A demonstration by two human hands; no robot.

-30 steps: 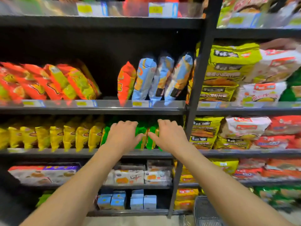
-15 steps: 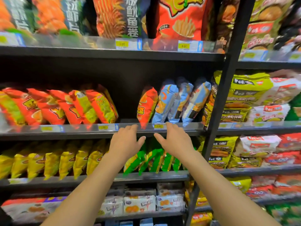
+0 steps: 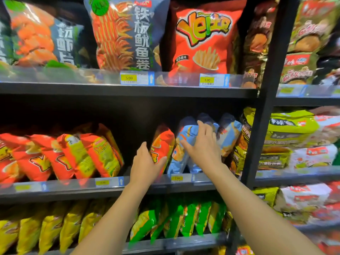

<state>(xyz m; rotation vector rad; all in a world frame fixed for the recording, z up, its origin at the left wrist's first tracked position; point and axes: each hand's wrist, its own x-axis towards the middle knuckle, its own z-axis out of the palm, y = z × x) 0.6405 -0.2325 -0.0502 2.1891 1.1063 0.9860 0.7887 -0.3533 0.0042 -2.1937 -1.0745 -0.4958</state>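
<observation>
On the middle shelf (image 3: 73, 193) an orange snack bag (image 3: 163, 140) stands upright beside three light blue snack bags (image 3: 230, 133). My left hand (image 3: 145, 162) grips the orange bag low down, fingers on its left side and thumb across its front. My right hand (image 3: 202, 146) lies spread over the fronts of the blue bags, fingers pointing up and thumb out to the left. Its palm hides the middle blue bag's front.
A leaning row of red and yellow bags (image 3: 73, 155) fills the shelf's left part. Large snack bags (image 3: 204, 37) stand above, yellow and green bags (image 3: 184, 218) below. A black upright post (image 3: 265, 111) separates the right bay of stacked packs (image 3: 290, 129).
Both hands rose from the green bags on the lower shelf to the middle shelf. The left took hold of the orange bag and the right landed on the blue bags. The view tilted up.
</observation>
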